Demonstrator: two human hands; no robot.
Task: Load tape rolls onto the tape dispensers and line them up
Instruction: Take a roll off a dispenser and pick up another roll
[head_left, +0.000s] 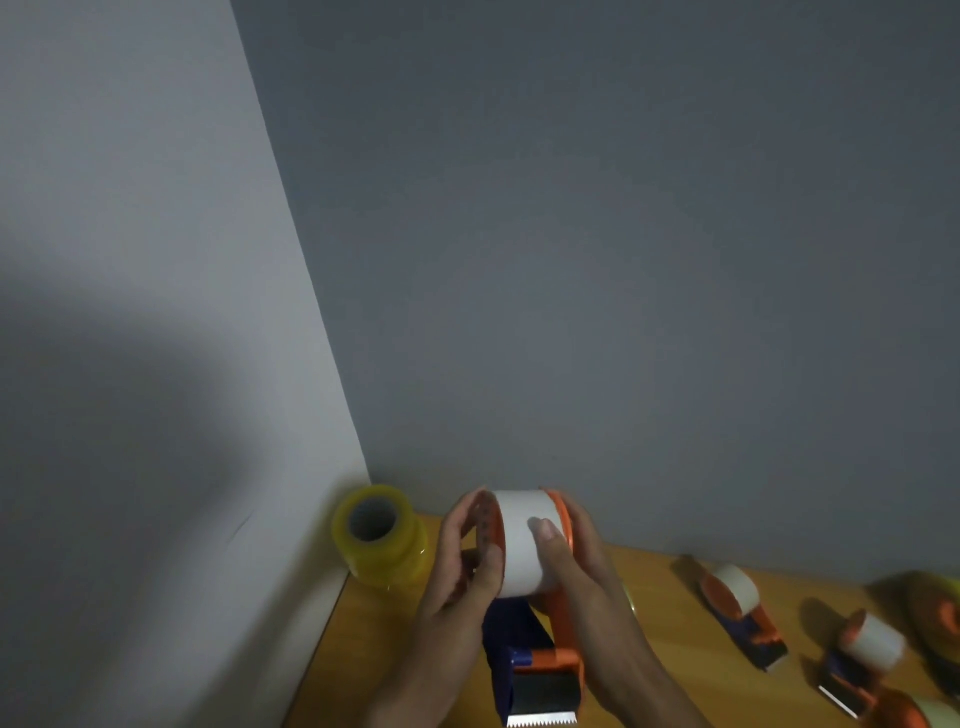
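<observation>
White roll (524, 543) sits on the hub of an orange-and-blue dispenser (540, 660), held up over the near-left part of the wooden table (660, 623). Roll is between the dispenser's two orange side plates, axis roughly left-right. Serrated blade end of the dispenser points toward the camera at the bottom edge.

Left hand (462, 566) cups the left side of the roll and plate, fingers curled round the rim, thumb near the lower edge. Right hand (576, 561) grips the right side, thumb laid flat across the white tape face, fingers wrapped behind the orange plate. Both hands are grasping the roll/dispenser unit; exact finger contact on the far side is hidden.

Stack of clear yellowish rolls (382, 540) lies on its side in the table's far-left corner, against the wall (623, 260), core facing the camera, just left of the left hand.

Right of the hands, two loaded dispensers lie on the table: second dispenser (737, 608) nearer the wall, third dispenser (857, 660) closer and further right, both with white rolls, well apart from the held one. More orange and yellowish shapes at the right edge are too blurred to identify.
</observation>
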